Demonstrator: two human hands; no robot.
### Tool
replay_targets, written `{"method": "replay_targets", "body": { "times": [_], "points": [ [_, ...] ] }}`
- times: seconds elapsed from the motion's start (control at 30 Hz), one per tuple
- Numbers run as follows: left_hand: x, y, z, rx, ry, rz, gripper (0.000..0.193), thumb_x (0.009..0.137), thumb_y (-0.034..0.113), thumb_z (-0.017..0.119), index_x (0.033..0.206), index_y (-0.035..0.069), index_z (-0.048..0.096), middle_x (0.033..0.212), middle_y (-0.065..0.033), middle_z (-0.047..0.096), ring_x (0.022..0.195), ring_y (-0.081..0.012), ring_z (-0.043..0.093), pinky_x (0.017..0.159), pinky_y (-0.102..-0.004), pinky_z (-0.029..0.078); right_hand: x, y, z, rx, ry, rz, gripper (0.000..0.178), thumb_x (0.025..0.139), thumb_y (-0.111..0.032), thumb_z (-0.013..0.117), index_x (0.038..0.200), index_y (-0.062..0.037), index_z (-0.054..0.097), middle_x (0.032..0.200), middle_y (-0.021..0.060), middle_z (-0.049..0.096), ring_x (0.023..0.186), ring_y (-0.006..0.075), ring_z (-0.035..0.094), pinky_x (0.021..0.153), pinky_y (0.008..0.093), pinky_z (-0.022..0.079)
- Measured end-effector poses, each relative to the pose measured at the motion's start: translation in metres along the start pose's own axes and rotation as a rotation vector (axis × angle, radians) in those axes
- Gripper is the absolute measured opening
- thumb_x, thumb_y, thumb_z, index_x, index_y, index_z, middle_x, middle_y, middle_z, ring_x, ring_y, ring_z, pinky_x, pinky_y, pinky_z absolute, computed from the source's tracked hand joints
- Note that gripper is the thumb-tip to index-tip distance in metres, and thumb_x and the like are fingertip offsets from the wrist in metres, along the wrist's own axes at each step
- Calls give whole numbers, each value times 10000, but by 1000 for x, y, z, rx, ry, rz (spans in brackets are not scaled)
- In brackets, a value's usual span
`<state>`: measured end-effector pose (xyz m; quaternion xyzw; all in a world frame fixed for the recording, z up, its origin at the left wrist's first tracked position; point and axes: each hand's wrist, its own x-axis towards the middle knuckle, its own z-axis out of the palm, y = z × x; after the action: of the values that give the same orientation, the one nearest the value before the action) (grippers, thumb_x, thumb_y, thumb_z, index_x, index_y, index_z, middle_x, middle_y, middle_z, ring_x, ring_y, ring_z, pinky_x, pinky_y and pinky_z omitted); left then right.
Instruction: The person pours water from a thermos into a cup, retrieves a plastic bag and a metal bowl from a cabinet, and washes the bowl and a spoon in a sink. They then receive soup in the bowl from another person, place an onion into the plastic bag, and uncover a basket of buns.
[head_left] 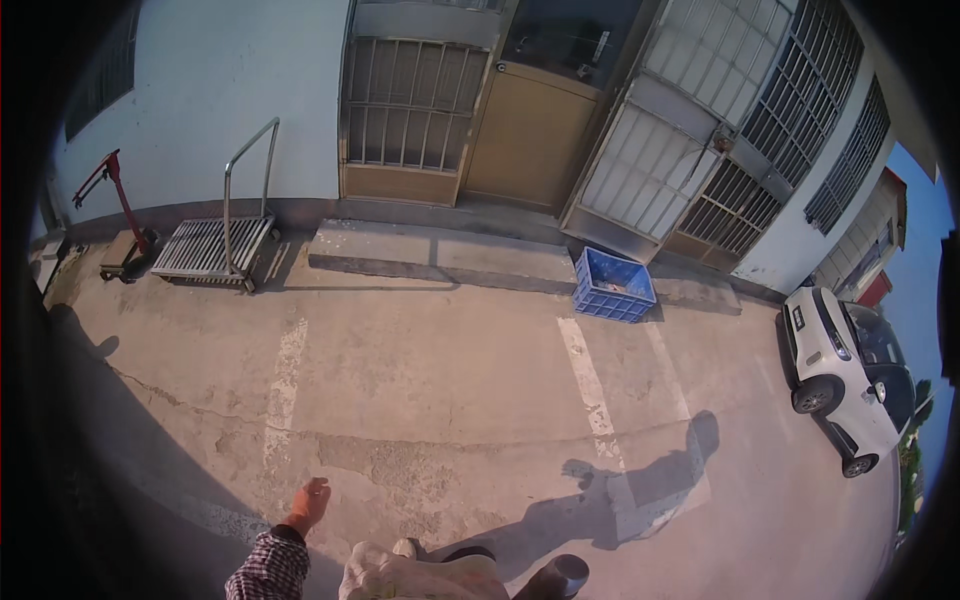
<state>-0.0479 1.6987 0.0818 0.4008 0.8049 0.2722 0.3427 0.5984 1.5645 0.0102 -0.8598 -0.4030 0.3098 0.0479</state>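
Left hand: raised from a plaid sleeve at the lower edge of the concrete yard; fingers loosely curled together, nothing held. Right hand: not seen, so its fingers cannot be told. A pale sack-like bundle is carried just right of the sleeve at the bottom edge, a dark cylinder beside it. A blue crate is set against the far step; a flat trolley is parked at the far left wall. Risk, as judged: the bundle may slip, being unsupported by the free hand; cracked concrete may catch a foot.
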Motion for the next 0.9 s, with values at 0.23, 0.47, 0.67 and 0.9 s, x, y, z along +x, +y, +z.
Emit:
{"method": "replay_targets", "body": {
  "times": [0.23,0.47,0.67,0.9],
  "points": [
    [336,362,-40,-133,60,381,523,891,223,608,1366,71,450,1315,-174,481,1007,-295,663,813,-382,547,210,-247,-8,-141,-3,-355,310,847,-393,598,870,-96,683,866,176,686,764,402,622,730,507,494],
    [560,536,-46,-72,185,389,578,864,215,643,1371,53,419,1294,-184,456,983,-314,674,760,-361,564,465,-515,-61,-125,-38,-227,285,847,-368,606,842,-93,683,837,180,683,747,402,621,714,501,495],
    [789,689,-61,-142,392,570,484,880,183,618,1318,30,480,1185,-180,549,955,-272,672,690,-324,567,572,-804,-144,-85,143,-573,264,848,-332,610,840,-83,698,816,193,685,724,399,628,689,478,503],
    [1038,903,-66,-246,426,680,420,899,145,592,1293,22,517,1126,-174,586,916,-269,668,717,-340,561,715,-1097,-220,95,160,-548,216,807,-299,700,816,-83,690,789,167,686,721,365,649,658,432,512]
  ]
}}
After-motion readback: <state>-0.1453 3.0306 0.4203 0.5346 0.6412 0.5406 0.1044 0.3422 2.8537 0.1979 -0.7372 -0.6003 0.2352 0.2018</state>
